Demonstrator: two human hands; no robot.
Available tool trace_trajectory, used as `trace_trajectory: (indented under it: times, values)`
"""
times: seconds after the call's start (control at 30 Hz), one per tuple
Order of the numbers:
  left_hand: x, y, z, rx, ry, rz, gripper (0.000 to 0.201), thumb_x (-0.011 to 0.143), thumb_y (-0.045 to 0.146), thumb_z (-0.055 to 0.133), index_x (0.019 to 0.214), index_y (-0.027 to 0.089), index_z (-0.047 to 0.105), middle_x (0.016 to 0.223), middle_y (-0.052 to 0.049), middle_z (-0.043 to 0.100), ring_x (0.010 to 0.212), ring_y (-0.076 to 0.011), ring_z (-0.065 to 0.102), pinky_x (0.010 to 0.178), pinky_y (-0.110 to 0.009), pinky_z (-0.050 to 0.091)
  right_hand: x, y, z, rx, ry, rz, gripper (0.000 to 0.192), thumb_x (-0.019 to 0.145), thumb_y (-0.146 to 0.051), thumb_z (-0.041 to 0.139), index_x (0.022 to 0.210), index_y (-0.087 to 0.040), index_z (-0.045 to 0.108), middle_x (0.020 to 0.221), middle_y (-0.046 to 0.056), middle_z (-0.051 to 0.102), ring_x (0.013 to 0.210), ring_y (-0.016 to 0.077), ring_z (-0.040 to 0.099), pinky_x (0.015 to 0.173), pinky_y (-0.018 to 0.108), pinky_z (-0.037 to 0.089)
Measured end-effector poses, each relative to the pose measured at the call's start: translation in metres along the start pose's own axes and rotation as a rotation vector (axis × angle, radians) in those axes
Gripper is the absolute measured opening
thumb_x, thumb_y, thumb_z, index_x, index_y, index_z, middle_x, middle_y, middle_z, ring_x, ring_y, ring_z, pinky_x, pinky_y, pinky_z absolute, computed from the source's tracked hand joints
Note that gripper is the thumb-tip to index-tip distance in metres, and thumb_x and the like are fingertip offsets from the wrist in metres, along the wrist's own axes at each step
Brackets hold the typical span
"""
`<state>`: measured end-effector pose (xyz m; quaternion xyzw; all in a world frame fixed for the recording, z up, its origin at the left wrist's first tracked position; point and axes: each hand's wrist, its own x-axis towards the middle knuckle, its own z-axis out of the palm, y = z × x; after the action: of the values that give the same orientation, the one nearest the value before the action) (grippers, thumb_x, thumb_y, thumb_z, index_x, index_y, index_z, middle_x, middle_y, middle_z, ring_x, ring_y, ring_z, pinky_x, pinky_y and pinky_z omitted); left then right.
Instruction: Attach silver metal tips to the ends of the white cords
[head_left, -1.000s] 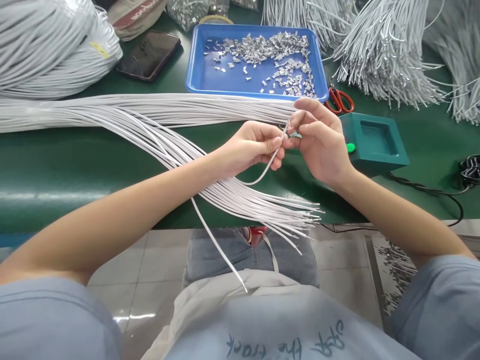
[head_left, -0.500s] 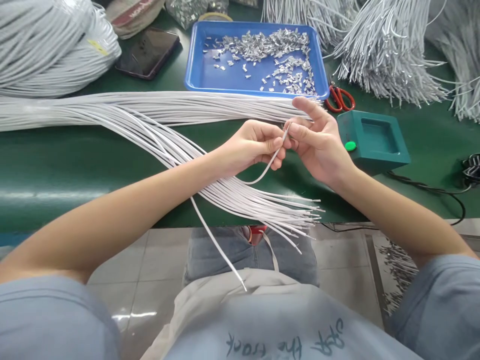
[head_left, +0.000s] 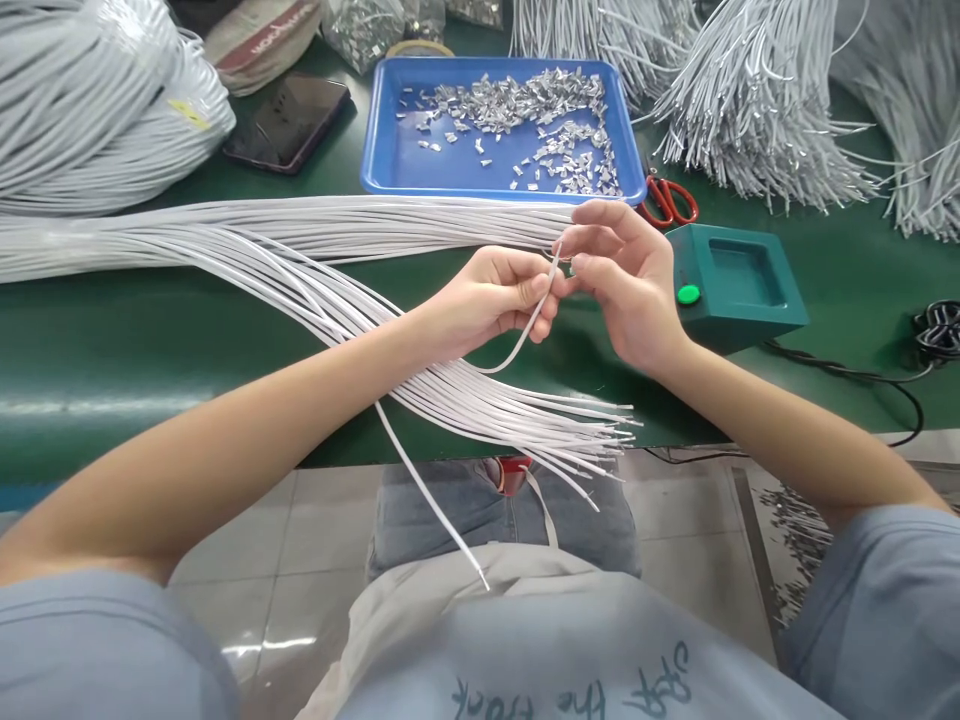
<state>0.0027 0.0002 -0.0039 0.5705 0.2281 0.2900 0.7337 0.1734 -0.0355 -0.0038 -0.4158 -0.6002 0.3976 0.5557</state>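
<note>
Where the two hands meet above the green bench (head_left: 112, 340), one thin white cord (head_left: 517, 350) held between them. Left hand (head_left: 491, 300): fingers curled shut, cord end pinched between thumb and forefinger. Right hand (head_left: 626, 285): thumb and forefinger pinched on the same cord tip, remaining fingers loosely bent, forefinger raised on top. Whether a small metal piece sits at that pinch: cannot tell, too small.

Cord appearance: round, smooth, uniformly white, slender, flexible. Tip upright between the fingertips; below the left hand, a slack downward curve back to the left. Position: above the bench near its front edge, just in front of the blue tray (head_left: 390, 150).

Loose bundle of like cords (head_left: 315, 290): fanned from far left across the bench, passing under the left forearm, cut ends overhanging the front edge. One separate strand (head_left: 427, 495) hanging down toward the lap.

Blue tray contents: scattered small silver metal clips (head_left: 540, 110). Just right of the tray: red-handled scissors (head_left: 671, 200). Near the right hand: teal box (head_left: 739, 285) with a recessed top and a green button (head_left: 688, 295). Far left: dark phone (head_left: 289, 120), bagged white cord coils (head_left: 97, 100). Far right: heaps of cut cords (head_left: 765, 110).
</note>
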Motion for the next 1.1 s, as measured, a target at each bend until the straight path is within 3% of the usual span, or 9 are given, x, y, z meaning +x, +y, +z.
trace_trajectory:
  times: [0.3, 0.5, 0.83, 1.1]
  values:
    - [0.0005, 0.0005, -0.0003, 0.06, -0.007, 0.009, 0.036, 0.076, 0.046, 0.078, 0.077, 0.012, 0.066, 0.062, -0.001, 0.063, 0.052, -0.0107, 0.063, 0.053, -0.023, 0.055, -0.0022, -0.0046, 0.0029, -0.037, 0.002, -0.035, 0.032, 0.078, -0.045, 0.076, 0.099, -0.029, 0.056, 0.072, -0.004, 0.06, 0.063, 0.0119, 0.062, 0.059, 0.029, 0.058]
    - [-0.0005, 0.0009, 0.0029, 0.063, 0.032, 0.086, 0.043, 0.067, 0.051, 0.083, 0.077, 0.012, 0.068, 0.065, 0.0, 0.066, 0.051, -0.0104, 0.064, 0.051, -0.022, 0.056, -0.0007, -0.0014, 0.0003, -0.095, 0.0, -0.112, 0.025, 0.082, -0.038, 0.073, 0.1, -0.029, 0.059, 0.075, -0.004, 0.061, 0.071, 0.0129, 0.064, 0.058, 0.027, 0.056]
    - [-0.0028, 0.0007, 0.0077, 0.223, 0.161, 0.235, 0.04, 0.068, 0.051, 0.082, 0.071, 0.013, 0.068, 0.061, 0.0, 0.065, 0.05, -0.0099, 0.064, 0.048, -0.02, 0.054, -0.0048, -0.0066, 0.0009, -0.089, -0.039, -0.302, 0.018, 0.091, -0.039, 0.062, 0.104, -0.027, 0.063, 0.082, -0.002, 0.067, 0.082, 0.0137, 0.068, 0.061, 0.025, 0.057]
    - [-0.0027, 0.0006, 0.0086, 0.238, 0.194, 0.246, 0.043, 0.065, 0.053, 0.082, 0.071, 0.013, 0.069, 0.063, 0.0, 0.066, 0.051, -0.0098, 0.065, 0.048, -0.02, 0.053, -0.0037, -0.0049, 0.001, -0.175, 0.011, -0.23, 0.02, 0.085, -0.035, 0.069, 0.102, -0.029, 0.06, 0.08, -0.002, 0.065, 0.083, 0.0151, 0.068, 0.061, 0.027, 0.056]
